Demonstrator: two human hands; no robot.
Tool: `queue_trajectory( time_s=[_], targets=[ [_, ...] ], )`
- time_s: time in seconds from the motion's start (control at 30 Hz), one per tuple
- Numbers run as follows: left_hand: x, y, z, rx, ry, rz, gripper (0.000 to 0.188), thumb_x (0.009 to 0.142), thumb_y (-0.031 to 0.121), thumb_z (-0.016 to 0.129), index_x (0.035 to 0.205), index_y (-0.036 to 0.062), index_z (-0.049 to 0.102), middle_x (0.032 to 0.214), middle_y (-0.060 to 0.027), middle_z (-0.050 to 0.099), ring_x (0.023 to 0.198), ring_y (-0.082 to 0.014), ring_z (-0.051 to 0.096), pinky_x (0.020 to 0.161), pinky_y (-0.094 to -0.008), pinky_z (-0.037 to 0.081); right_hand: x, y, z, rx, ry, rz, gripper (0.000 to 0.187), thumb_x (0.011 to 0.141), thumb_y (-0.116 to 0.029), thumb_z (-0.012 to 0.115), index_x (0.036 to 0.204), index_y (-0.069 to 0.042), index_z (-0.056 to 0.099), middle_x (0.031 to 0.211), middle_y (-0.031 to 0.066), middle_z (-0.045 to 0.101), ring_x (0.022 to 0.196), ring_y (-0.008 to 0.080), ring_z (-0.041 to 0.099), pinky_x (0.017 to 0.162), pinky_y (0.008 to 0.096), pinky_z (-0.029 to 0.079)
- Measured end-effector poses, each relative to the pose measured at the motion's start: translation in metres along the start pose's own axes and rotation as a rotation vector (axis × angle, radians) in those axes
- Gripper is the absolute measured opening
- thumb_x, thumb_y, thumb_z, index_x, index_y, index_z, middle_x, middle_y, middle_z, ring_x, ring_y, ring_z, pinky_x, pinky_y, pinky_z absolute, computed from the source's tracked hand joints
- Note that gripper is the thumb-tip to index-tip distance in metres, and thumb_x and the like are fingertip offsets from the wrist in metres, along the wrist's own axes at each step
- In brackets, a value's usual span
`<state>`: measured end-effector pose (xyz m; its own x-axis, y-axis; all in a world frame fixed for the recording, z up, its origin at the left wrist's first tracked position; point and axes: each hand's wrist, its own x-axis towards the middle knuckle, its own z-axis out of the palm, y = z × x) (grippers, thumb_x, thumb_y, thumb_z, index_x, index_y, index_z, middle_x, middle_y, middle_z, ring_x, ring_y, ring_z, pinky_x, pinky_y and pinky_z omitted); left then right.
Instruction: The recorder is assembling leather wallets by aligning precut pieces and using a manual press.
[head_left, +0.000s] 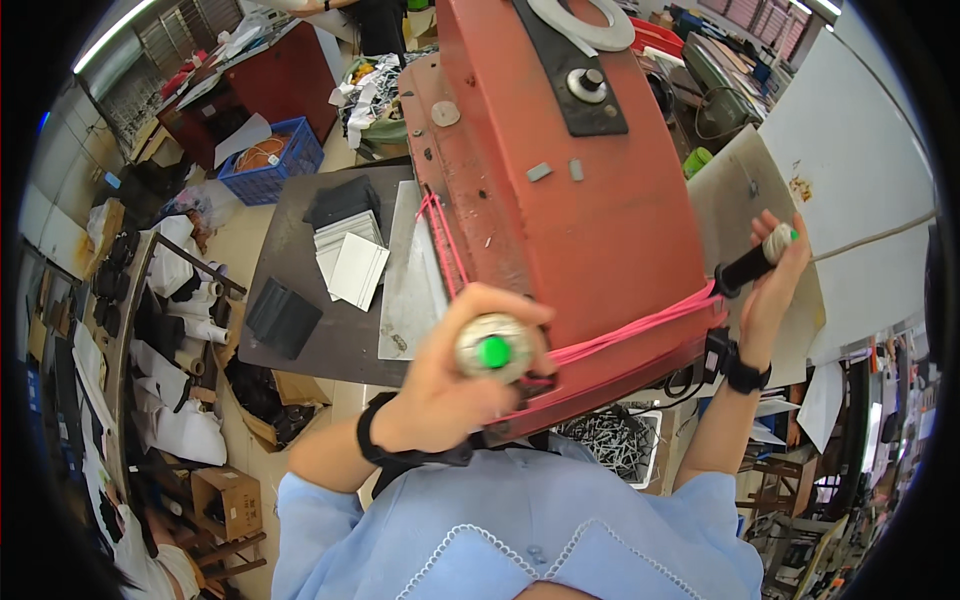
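Note:
The broad red arm [590, 230] of a press-like machine fills the middle of the view, right in front of me. My left hand [455, 375] wraps round a handle with a pale wrapped top and a green button [494, 351]. On the arm's right side, my right hand [782, 285] is loosely curled round a black handle [745, 270], also pale-topped with a green button [795, 235]. Its palm lies along the outer side, and fingertips show beyond the top. Pink cord [640, 325] stretches across the arm's near end between the handles.
Left of the machine, a dark table [350, 345] bears white rectangular sheets [358, 270] and black pieces [284, 317]. A blue crate [272, 165] stands behind it. Below the machine sits a white bin of metal parts [615, 440]. Rolls of material [195, 300] fill a rack at left.

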<state>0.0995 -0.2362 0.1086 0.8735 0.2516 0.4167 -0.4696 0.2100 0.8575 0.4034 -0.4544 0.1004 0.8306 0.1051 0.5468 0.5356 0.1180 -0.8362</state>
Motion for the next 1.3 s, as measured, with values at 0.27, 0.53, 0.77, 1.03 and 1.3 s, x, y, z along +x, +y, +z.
queue_trajectory(
  time_s=[0.27,0.53,0.77,1.03,1.3],
  targets=[
    [-0.022,0.039,-0.024,0.257,0.435,-0.051,0.042,0.096,0.044,0.043,0.097,0.0021,0.052,0.068,-0.0089,0.055,0.063,-0.0171,0.053,0.065,-0.0302,0.045,-0.034,-0.039,0.013,0.247,-0.173,0.153,0.051,0.103,-0.041,0.039,0.129,0.002,0.052,0.094,0.0129,0.064,0.088,0.022,0.063,0.087,0.0343,0.048],
    [-0.036,0.026,-0.049,0.121,0.4,0.028,0.046,0.093,0.042,0.055,0.102,-0.0025,0.058,0.07,-0.0116,0.061,0.062,-0.0158,0.058,0.063,-0.0282,0.049,-0.045,-0.041,0.019,0.42,-0.265,0.258,0.03,0.095,-0.032,0.05,0.098,-0.002,0.056,0.072,0.0064,0.052,0.068,0.0172,0.052,0.07,0.0308,0.043],
    [-0.044,0.007,-0.058,0.116,0.389,0.027,0.047,0.093,0.044,0.056,0.101,-0.0024,0.058,0.069,-0.0128,0.062,0.061,-0.0163,0.059,0.061,-0.0287,0.049,-0.059,-0.024,0.017,0.415,-0.24,0.272,0.034,0.098,-0.034,0.048,0.102,-0.002,0.056,0.073,0.0069,0.053,0.07,0.0173,0.052,0.071,0.0308,0.043],
    [-0.038,0.019,-0.046,0.175,0.371,0.027,0.08,0.089,0.078,0.039,0.104,0.0003,0.051,0.071,-0.009,0.055,0.064,-0.0166,0.055,0.063,-0.03,0.045,-0.05,-0.022,0.014,0.407,-0.297,0.143,0.059,0.105,-0.05,0.036,0.13,0.002,0.05,0.074,0.0059,0.054,0.071,0.0156,0.052,0.07,0.0292,0.044],
    [-0.018,0.008,-0.009,0.151,0.192,-0.03,0.07,0.087,0.059,0.061,0.121,-0.0004,0.045,0.093,-0.0093,0.057,0.083,-0.0162,0.058,0.08,-0.0304,0.047,-0.004,-0.015,-0.005,0.24,-0.186,0.159,0.06,0.106,-0.049,0.037,0.134,0.003,0.049,0.08,0.0054,0.058,0.078,0.014,0.054,0.075,0.0278,0.043]
  ],
)
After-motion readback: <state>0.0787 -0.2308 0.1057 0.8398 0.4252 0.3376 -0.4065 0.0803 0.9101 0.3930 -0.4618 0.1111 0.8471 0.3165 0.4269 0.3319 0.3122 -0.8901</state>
